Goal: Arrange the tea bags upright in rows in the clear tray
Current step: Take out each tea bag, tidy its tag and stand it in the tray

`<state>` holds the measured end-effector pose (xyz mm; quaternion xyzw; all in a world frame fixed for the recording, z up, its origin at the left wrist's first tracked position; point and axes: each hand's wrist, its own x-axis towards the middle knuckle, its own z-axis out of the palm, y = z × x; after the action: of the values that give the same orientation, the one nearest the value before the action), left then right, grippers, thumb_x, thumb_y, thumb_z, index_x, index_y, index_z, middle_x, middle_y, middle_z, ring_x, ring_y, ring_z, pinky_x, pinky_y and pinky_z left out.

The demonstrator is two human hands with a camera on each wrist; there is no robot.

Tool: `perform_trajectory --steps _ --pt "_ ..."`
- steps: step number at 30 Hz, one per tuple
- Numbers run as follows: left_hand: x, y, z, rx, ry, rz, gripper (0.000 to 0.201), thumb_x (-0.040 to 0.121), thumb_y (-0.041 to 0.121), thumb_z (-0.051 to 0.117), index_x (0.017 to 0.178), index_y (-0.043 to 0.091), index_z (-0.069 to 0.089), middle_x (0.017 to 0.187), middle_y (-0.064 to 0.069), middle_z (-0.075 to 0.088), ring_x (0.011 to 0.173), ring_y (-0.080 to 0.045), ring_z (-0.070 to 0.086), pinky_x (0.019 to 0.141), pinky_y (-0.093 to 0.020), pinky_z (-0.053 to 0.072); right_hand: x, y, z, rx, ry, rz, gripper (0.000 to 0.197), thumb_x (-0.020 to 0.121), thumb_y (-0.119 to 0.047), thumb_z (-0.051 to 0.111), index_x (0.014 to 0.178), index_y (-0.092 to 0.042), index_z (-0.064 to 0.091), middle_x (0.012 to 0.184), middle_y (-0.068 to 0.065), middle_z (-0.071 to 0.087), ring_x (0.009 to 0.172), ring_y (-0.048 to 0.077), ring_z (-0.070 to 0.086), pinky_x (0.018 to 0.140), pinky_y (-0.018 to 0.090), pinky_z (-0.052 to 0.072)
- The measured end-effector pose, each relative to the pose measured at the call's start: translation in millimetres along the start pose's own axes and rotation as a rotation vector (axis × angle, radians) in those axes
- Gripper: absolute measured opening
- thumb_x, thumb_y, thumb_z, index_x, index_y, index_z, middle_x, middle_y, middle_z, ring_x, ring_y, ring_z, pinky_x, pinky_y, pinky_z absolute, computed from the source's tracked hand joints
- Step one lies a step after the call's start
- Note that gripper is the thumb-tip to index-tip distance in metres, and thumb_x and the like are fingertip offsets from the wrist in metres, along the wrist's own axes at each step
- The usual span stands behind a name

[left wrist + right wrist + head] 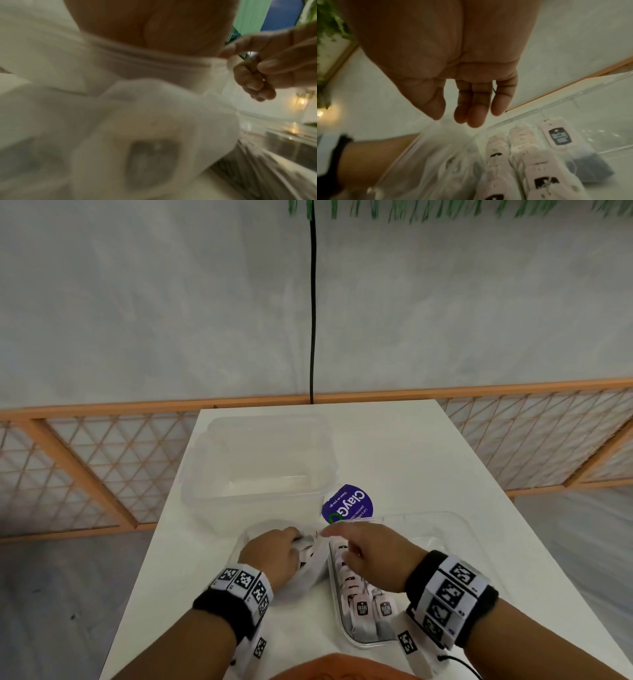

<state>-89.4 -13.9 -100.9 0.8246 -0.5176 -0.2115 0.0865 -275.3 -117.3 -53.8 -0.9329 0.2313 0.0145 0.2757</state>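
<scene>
- Nearest us, the tray (337, 607) sits on the table (428, 474) with tea bags (363, 606) standing in rows at its near end, pink tags up; the far part looks unfilled.
- Right hand (368, 554) hovers over those rows, fingers (474, 108) loose and fairly straight, holding nothing, reaching across toward the left.
- Just left of the tray, the left hand (274, 556) grips a clear bag (308, 573) of more tea bags, fingers curled into the plastic.
- The step looks like a restock: fetching the next tea bag from the bag.
- Next move calls for the right fingers to dip into the bag's mouth, pinch one tea bag and stand it beside the last in the row.
- Farther out: a purple disc (347, 503), then an empty tub (260, 457).
</scene>
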Motion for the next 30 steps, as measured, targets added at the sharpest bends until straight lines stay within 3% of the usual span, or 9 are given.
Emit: perform_trajectory --steps 2,4,8,12,15,20,22,26,30 --pt "2 3 0 0.054 0.013 -0.001 0.035 0.091 0.037 0.047 0.125 0.034 0.055 0.118 0.005 0.065 0.110 -0.020 0.059 0.092 -0.031 0.046 6 -2 10 -0.161 -0.034 -0.015 0.051 0.093 -0.023 0.044 0.138 -0.043 0.035 0.112 -0.004 0.057 0.103 0.018 0.055 0.092 0.032 0.043" --pt "4 5 -1 0.086 0.032 -0.019 0.031 0.091 0.038 0.050 0.120 0.034 0.060 0.117 0.003 0.063 0.109 -0.021 0.059 0.090 -0.030 0.045 10 -4 17 -0.304 -0.035 -0.005 0.049 0.093 -0.025 0.042 0.139 -0.041 0.033 0.121 0.004 0.054 0.111 0.026 0.054 0.094 0.039 0.043" --pt "4 5 -6 0.163 0.064 -0.042 0.020 0.086 0.029 0.059 0.101 0.023 0.070 0.108 -0.002 0.063 0.101 -0.023 0.061 0.082 -0.028 0.046 13 -3 20 -0.300 0.020 0.014 0.033 0.094 -0.028 0.042 0.127 -0.032 0.046 0.125 -0.001 0.056 0.114 0.023 0.053 0.094 0.036 0.040" --pt "0 -1 -10 0.047 0.178 -0.009 0.017 0.094 0.032 0.049 0.088 0.021 0.060 0.094 0.001 0.062 0.091 -0.020 0.058 0.074 -0.028 0.042 13 6 20 -0.207 0.023 0.027 0.028 0.092 -0.030 0.043 0.117 -0.032 0.054 0.122 -0.004 0.058 0.113 0.019 0.054 0.095 0.033 0.043" --pt "-8 -5 -18 -0.103 0.199 0.036 0.019 0.095 0.033 0.050 0.079 0.023 0.047 0.075 0.006 0.056 0.074 -0.019 0.055 0.064 -0.030 0.041 13 4 18 -0.124 0.102 -0.008 0.026 0.092 -0.030 0.046 0.116 -0.030 0.058 0.116 -0.003 0.058 0.105 0.018 0.057 0.092 0.033 0.046" --pt "-25 12 -39 -0.234 0.260 0.338 0.004 0.091 0.020 0.060 0.090 0.021 0.063 0.078 0.009 0.064 0.073 -0.009 0.059 0.069 -0.027 0.049 13 -17 5 0.101 0.285 -0.106 0.045 0.090 -0.038 0.060 0.132 -0.026 0.050 0.117 -0.010 0.056 0.081 -0.005 0.045 0.079 0.017 0.041" --pt "-30 24 -45 -0.449 0.266 0.365 0.010 0.087 0.011 0.066 0.092 0.020 0.065 0.075 0.010 0.066 0.070 -0.006 0.062 0.068 -0.021 0.052 16 -21 4 0.132 0.309 -0.097 0.040 0.089 -0.035 0.064 0.127 -0.026 0.054 0.100 -0.014 0.061 0.069 -0.010 0.045 0.072 0.016 0.040" --pt "-24 30 -42 -0.621 0.310 0.174 0.009 0.092 0.014 0.056 0.084 0.019 0.058 0.069 0.002 0.066 0.063 -0.011 0.066 0.065 -0.031 0.056 16 -18 1 0.212 0.398 -0.025 0.012 0.085 -0.028 0.071 0.096 -0.026 0.069 0.060 -0.022 0.052 0.062 -0.007 0.052 0.061 0.012 0.034" --pt "-7 18 -13 -0.251 0.095 -0.035 0.017 0.086 0.040 0.062 0.076 0.027 0.056 0.079 0.009 0.063 0.080 -0.015 0.062 0.079 -0.030 0.050 7 -10 -13 0.499 0.372 0.084 0.013 0.089 -0.027 0.066 0.076 -0.029 0.067 0.064 -0.023 0.062 0.061 -0.003 0.054 0.063 0.011 0.039"
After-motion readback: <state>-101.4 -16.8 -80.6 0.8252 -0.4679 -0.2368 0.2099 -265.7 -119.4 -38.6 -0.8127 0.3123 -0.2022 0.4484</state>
